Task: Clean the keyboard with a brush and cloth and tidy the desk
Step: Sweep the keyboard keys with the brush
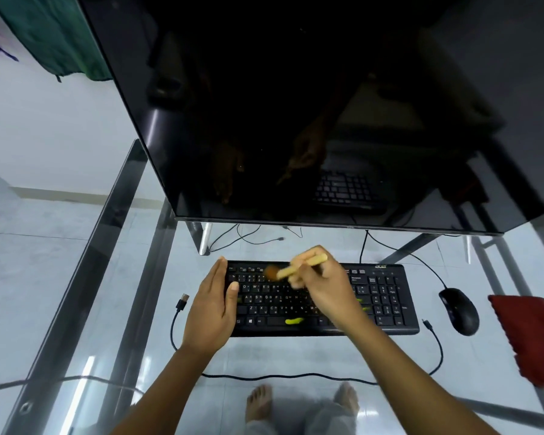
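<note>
The right grip (321, 290) curls its fingers round the wooden brush (302, 265), its bristles on the upper key rows of the black keyboard (383, 296) on the glass counter (296, 353). The left grip (214, 306) lies flat, fingers straight, on the keyboard's left end. The red cloth (528, 337) lies right of the mouse (459, 310).

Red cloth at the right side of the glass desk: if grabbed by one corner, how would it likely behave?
The red cloth lies flat and thin, so it would probably droop limply and feel light. On the smooth glass desk it would likely slide easily if pushed, perhaps bunching rather than moving as one piece.
</note>
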